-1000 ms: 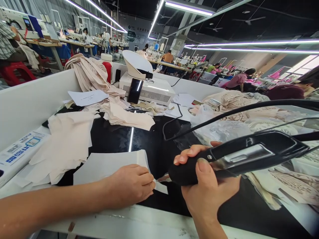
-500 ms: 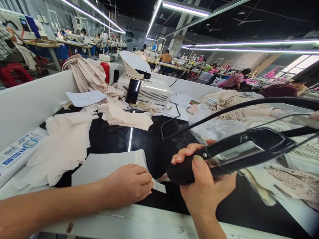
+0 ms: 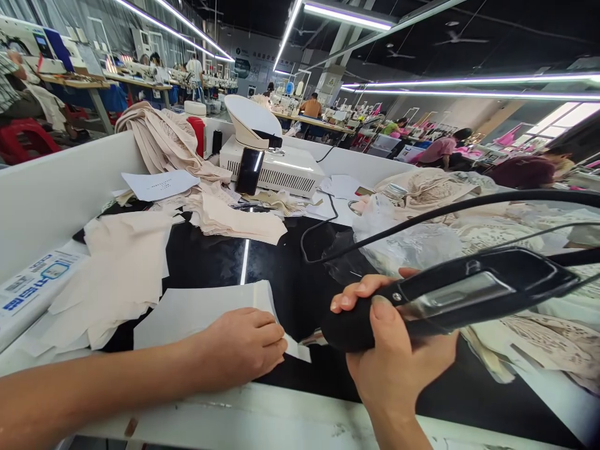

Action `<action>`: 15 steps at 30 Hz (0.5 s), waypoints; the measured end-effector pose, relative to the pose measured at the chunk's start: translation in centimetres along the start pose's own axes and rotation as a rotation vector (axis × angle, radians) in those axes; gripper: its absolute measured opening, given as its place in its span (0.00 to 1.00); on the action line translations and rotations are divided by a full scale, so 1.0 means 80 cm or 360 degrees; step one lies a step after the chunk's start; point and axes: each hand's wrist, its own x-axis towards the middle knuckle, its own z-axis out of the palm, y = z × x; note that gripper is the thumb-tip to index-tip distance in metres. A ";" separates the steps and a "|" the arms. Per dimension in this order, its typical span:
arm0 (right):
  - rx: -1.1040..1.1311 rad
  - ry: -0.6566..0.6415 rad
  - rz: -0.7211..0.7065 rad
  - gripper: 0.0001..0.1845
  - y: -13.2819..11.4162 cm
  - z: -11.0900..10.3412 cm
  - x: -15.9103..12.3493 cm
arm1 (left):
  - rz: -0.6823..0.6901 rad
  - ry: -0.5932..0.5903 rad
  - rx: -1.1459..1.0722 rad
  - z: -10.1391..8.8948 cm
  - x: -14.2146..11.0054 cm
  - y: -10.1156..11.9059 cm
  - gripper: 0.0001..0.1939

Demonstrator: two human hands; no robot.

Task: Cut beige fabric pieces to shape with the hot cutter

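Probably for steady control, the right hand wraps the iron's handle; left of that grip, the left hand rests on the pale sheet, likely against slipping; whether it pinches, I cannot tell.

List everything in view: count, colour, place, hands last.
Sheet: one, white, front centre
Corded handheld tool: one, black, front right
Work surface: one, black, centre
Cut fabric: two piles, pale pink, left and centre
Draped fabric: one bundle, beige, back left
Lace fabric: several, beige, right
Plastic bagging: some, translucent, right
Carton: one, white-blue, left
Printed paper: one, white, back left
Vented box: one, white, back centre
Phone: one, black, before box
Visor: one, cream, on box
Sewing machines: several, white, background
Co-workers: several, mixed-colour clothes, background
Left hand: one, bare, on sheet
Right hand: one, bare, gripping tool
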 end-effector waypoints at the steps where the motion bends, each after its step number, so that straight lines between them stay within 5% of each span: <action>1: 0.0006 0.0000 0.0012 0.22 -0.001 0.000 0.000 | 0.0006 -0.0023 0.0006 0.000 0.000 0.000 0.15; 15: 0.0127 -0.0077 0.0010 0.20 -0.007 0.009 -0.012 | 0.0038 -0.0036 0.0009 -0.006 0.003 -0.005 0.14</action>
